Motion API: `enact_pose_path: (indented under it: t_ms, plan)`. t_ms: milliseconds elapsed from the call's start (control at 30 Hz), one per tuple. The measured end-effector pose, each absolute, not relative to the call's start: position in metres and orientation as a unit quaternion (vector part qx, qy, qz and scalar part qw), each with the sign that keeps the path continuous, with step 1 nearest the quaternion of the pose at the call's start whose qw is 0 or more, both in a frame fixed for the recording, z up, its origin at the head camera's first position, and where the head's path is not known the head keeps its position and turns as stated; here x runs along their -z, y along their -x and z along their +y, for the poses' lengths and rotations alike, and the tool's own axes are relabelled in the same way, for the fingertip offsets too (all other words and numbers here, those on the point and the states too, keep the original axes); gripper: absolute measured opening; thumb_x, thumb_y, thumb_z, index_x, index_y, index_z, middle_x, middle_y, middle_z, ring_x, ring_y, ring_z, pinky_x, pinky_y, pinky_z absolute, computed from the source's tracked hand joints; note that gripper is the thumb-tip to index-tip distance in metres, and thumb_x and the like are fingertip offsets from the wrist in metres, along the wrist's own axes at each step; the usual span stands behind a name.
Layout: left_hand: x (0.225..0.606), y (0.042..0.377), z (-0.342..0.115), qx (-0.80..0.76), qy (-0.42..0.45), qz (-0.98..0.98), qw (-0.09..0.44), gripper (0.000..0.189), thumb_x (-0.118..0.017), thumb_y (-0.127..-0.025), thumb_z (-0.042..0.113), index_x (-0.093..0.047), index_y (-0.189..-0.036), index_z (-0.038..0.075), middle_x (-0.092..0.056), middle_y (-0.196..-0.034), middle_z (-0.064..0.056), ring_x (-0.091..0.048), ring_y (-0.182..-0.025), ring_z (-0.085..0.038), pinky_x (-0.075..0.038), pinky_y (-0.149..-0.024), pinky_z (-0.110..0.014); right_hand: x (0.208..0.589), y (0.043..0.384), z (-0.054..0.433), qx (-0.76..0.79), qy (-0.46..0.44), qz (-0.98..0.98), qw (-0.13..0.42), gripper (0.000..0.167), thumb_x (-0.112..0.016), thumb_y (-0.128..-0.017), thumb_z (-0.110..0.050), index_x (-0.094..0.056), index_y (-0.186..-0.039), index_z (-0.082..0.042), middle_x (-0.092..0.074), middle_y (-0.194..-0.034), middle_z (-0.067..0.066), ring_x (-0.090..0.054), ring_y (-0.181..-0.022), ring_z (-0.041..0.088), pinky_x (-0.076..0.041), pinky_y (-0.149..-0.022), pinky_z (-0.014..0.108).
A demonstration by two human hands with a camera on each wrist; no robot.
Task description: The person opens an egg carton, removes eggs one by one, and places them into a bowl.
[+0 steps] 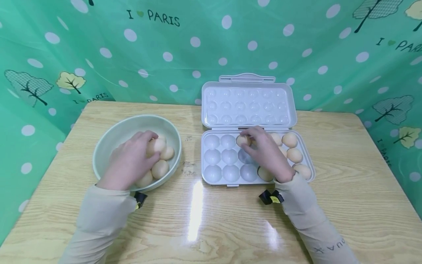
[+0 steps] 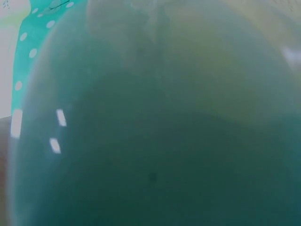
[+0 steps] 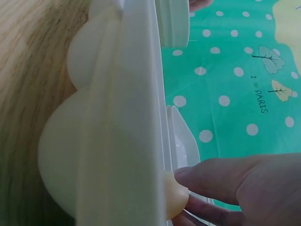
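Note:
My left hand (image 1: 132, 161) reaches into a pale green bowl (image 1: 110, 130) and grips an egg (image 1: 156, 145) between thumb and fingers. Other eggs (image 1: 160, 169) lie under and beside it. The bowl's wall (image 2: 150, 141) fills the left wrist view, hiding that hand's work. Over the egg tray (image 1: 203, 146), my right hand (image 1: 268, 150) pinches an egg (image 1: 243, 140) at the third cup from the left in the far row. The right wrist view shows the thumb against this egg (image 3: 176, 195) behind the tray's side. Several eggs (image 1: 294, 155) sit in the tray's right part; my hand partly covers some.
The tray's hinged lid (image 1: 248, 104) stands raised behind it. Bare cups (image 1: 212, 156) fill the tray's left side. Bowl and tray stand apart on a wooden table (image 1: 184, 220). A green dotted curtain (image 1: 211, 55) hangs along the table's far edge.

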State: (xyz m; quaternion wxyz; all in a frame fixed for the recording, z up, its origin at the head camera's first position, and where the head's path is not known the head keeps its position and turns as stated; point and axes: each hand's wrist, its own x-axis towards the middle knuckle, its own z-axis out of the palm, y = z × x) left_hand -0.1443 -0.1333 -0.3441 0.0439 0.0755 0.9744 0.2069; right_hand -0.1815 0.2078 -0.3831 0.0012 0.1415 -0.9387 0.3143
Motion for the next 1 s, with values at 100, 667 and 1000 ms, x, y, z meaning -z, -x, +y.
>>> enact_pose_path:
  t_ms: [100,667,1000]
  plan:
    - [0.3447,0.1450,-0.1330,-0.207,-0.064,0.974,0.070,0.052,-0.059,-0.095,0.021,-0.045,-0.141,0.001,-0.057,-0.130,-0.025,-0.057,-0.112,-0.044,-0.045,-0.096,-0.061,0.3842,0.1819,0.2067,-0.303,-0.148,-0.941,0.005,0.034,-0.068,-0.091,-0.003,-0.062,-0.124,0.003,-0.058,-0.126,0.020,-0.057,-0.103,0.031,-0.053,-0.090,0.044]
    - [0.3458,0.1441,-0.1342,-0.196,-0.074,0.975,0.069,0.047,-0.050,-0.097,0.026,-0.050,-0.136,0.000,-0.058,-0.123,-0.022,-0.059,-0.104,-0.042,-0.046,-0.091,-0.060,0.3897,0.1793,0.2005,-0.250,-0.152,-0.955,0.046,0.032,-0.069,-0.090,-0.002,-0.063,-0.121,0.002,-0.060,-0.126,0.019,-0.056,-0.114,0.034,-0.053,-0.092,0.045]
    - [0.3421,0.1397,-0.1350,-0.193,-0.089,0.976,0.045,0.050,-0.060,-0.098,0.030,-0.050,-0.136,-0.002,-0.054,-0.128,-0.025,-0.055,-0.115,-0.043,-0.044,-0.096,-0.061,0.3896,0.1787,0.2011,-0.244,-0.153,-0.953,0.092,0.036,-0.073,-0.087,-0.004,-0.064,-0.121,0.003,-0.063,-0.121,0.019,-0.059,-0.114,0.033,-0.054,-0.095,0.044]
